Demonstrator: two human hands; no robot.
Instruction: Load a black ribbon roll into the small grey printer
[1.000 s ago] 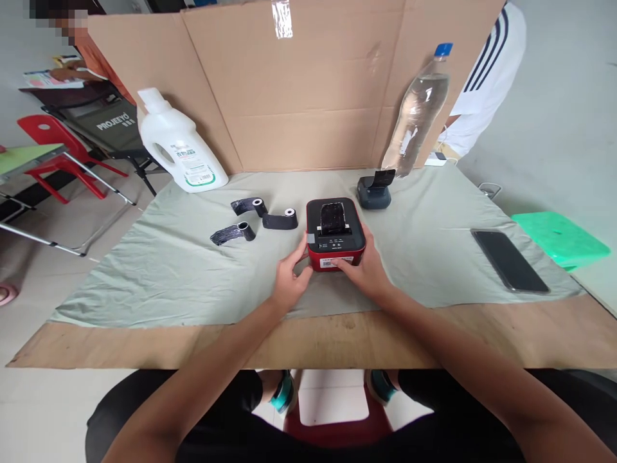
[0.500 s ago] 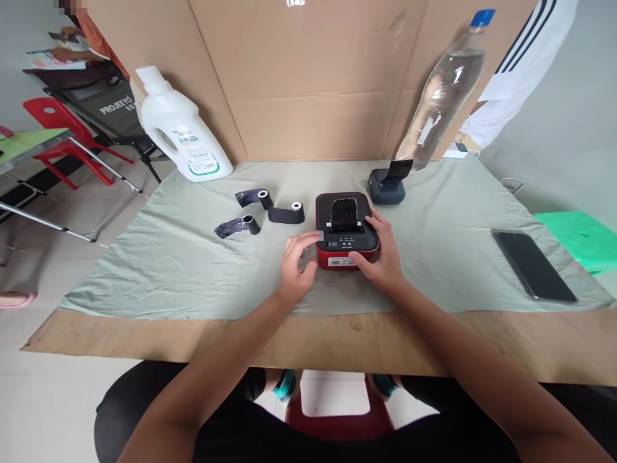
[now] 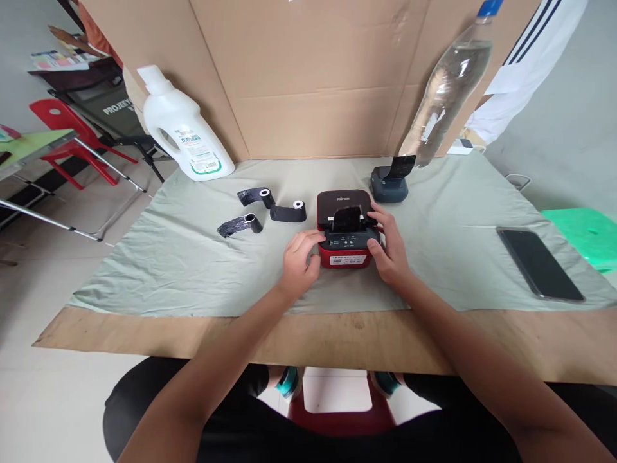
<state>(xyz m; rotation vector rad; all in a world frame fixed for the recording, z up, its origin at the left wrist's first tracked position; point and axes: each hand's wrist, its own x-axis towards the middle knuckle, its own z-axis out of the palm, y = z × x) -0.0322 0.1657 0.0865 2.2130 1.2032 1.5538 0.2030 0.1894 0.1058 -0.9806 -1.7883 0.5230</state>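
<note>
Even light, soft shadows, stretched edges

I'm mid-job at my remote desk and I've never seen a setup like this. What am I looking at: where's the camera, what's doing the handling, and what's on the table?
There's no machine arm: a person works bare-handed, and the only camera is on their head, looking forward and down. The left hand touches the left edge of a red-and-black printer, its lid tilted up. The right hand is at its right side; how firmly it grips is unclear. Around the printer, on a grey-green cloth, are three dark rolls, a smaller dark device, a white handled bottle, a clear blue-capped bottle and a smartphone.
</note>
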